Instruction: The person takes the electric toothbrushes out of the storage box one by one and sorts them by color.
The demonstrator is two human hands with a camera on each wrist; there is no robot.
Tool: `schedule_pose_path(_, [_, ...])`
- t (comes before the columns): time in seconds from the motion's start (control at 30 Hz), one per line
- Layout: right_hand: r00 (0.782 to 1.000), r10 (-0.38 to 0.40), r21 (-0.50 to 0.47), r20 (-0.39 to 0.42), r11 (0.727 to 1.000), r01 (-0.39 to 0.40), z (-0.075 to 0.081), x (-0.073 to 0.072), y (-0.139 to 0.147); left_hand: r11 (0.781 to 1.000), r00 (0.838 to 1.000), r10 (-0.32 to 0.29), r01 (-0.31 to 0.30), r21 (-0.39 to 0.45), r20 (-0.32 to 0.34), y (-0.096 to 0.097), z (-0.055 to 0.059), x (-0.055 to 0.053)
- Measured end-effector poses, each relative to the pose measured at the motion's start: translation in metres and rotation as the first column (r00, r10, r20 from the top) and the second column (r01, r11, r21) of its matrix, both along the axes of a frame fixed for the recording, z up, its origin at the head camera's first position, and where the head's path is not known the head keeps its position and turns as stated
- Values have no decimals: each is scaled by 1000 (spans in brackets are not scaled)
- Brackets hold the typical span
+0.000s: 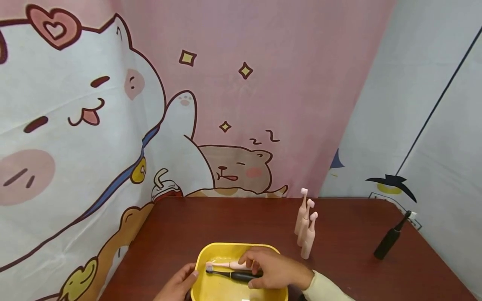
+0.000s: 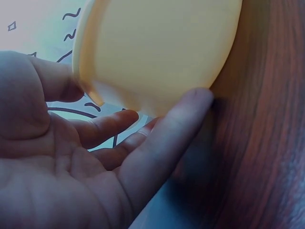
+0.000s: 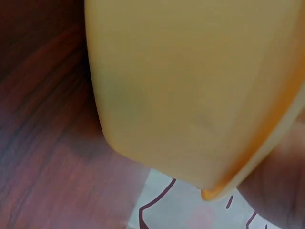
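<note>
A yellow plastic bin (image 1: 226, 294) sits at the table's near edge. In it a pink electric toothbrush (image 1: 224, 264) and a black electric toothbrush (image 1: 233, 274) lie side by side, heads to the left. My left hand (image 1: 178, 282) holds the bin's left side; the left wrist view shows a digit at the rim and other fingers against the outer wall (image 2: 162, 57). Over the toothbrush handles, inside the bin, is my right hand (image 1: 273, 267), fingers bent and thumb beside the black handle. Whether it pinches either handle cannot be told; the right wrist view shows mostly the bin's outer wall (image 3: 181, 86).
Several things stand on the dark red-brown table (image 1: 226, 221). Three pink electric toothbrushes (image 1: 308, 242) stand upright in a row right of the bin. Farther right stands a black electric toothbrush (image 1: 388, 242). A cartoon-printed cloth (image 1: 293, 104) hangs behind the table.
</note>
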State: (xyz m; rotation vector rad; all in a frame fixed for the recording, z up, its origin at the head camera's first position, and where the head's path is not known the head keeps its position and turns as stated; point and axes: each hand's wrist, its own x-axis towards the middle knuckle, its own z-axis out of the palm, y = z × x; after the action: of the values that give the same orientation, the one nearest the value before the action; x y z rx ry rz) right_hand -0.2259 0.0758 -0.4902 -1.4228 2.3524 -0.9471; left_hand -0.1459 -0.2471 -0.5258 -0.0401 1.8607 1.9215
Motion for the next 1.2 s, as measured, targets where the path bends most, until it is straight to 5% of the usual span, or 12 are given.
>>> schedule_pose_path(0.37, [994, 27, 81, -106, 997, -18, 1, 1, -8, 999, 1000, -6, 6, -37, -8, -4, 1, 0])
schedule_pose_path(0.6, [986, -4, 134, -165, 991, 27, 0, 0, -14, 999, 999, -23, 25, 42, -34, -2, -2, 2])
schedule_pose_path(0.93, [941, 44, 202, -334, 979, 26, 2, 0, -23, 999, 999, -20, 22, 43, -37, -1, 0, 1])
schedule_pose_path(1.2, [959, 195, 314, -204, 941, -124, 6, 5, -25, 1000, 999, 2, -1, 16, -38, 0, -2, 2])
